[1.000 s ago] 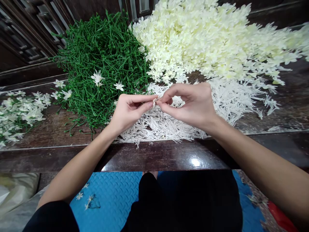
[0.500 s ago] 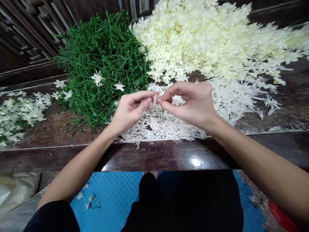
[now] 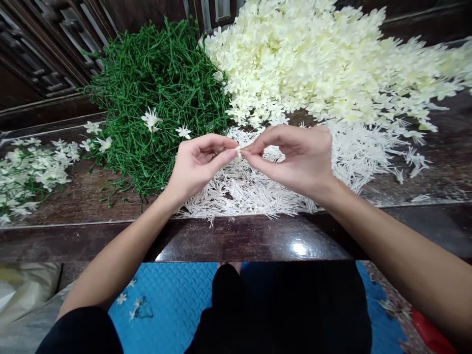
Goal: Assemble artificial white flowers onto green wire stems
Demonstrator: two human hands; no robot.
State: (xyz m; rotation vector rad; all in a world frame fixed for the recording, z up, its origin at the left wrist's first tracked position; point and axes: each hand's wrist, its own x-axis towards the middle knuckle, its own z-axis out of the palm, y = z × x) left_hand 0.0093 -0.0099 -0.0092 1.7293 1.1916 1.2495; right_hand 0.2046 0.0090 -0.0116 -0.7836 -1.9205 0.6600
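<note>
A dark, glossy wooden table runs across the view, with carved dark wood panelling behind it and a blue textured floor mat below, where the person sits. Far to the left of the pinch lies a loose spread of finished white flowers on green stems, set aside from the raw parts. Closer in, up and to the left of the pinch, sits a tangled heap of green stems, within easy reach of the left hand. That hand is raised above the table, thumb and forefinger closed on a tiny white flower piece. The right hand meets it from the other side, its thumb and forefinger pinching the same piece, so the two hands press together at the fingertips; the part is too small to make out in detail. Directly beneath the pinch lies a flat scatter of thin white spiky pieces. Up and to the right rises a large mound of cream petals, sorted apart from the other piles.
</note>
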